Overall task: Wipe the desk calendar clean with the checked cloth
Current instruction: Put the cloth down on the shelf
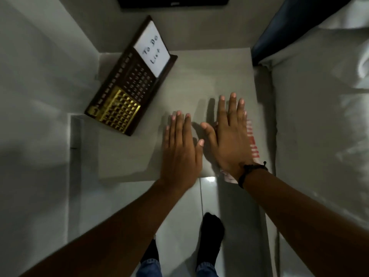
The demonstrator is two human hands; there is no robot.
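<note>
Your 2 hands are flat and released: left hand (179, 152) on the bare grey table (123, 156), right hand (229, 140) over the red-and-white checked cloth (253, 144). The dark wooden desk calendar (127, 84) lies apart, overhanging the far-left edge; a hard wipe could push it off.
</note>
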